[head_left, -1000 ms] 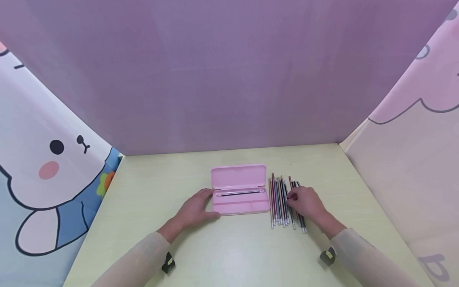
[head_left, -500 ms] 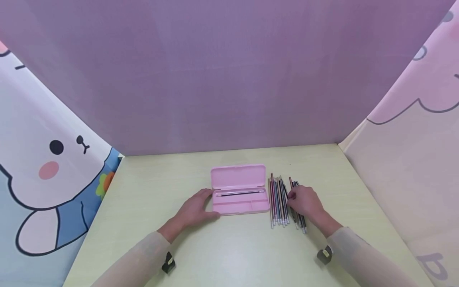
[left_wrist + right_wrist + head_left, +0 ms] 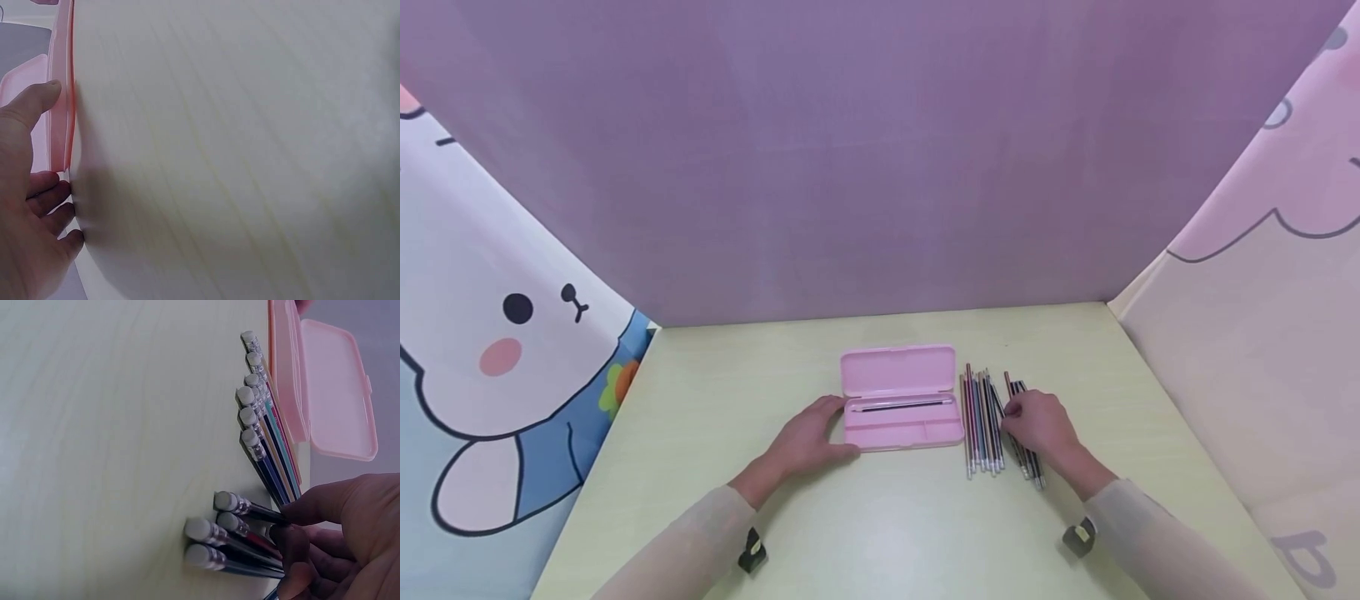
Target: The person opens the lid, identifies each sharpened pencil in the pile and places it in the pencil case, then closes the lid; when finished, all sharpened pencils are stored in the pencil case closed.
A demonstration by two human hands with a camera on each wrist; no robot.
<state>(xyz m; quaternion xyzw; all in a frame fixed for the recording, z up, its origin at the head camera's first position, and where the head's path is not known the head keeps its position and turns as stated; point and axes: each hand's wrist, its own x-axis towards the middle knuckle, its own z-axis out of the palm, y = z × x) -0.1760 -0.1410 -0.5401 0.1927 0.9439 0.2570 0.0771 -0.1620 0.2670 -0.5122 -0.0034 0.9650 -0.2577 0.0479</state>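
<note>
An open pink pencil case lies on the table with its lid folded back; one dark pencil rests in its upper compartment. My left hand touches the case's left end, thumb at the front edge, as the left wrist view also shows. To the right of the case lies a row of several pencils. My right hand is over a smaller group at the far right; in the right wrist view its thumb and finger pinch a dark pencil, with other pencils beside it, eraser ends showing.
The light wooden table ends at a purple panel behind. Printed cloths stand at both sides, a cartoon figure on the left one. A small black device hangs at the left wrist, another at the right.
One pencil under my right hand has swung its eraser end rightward, closer to the smaller group and away from the row. My left hand and the case have not visibly moved.
</note>
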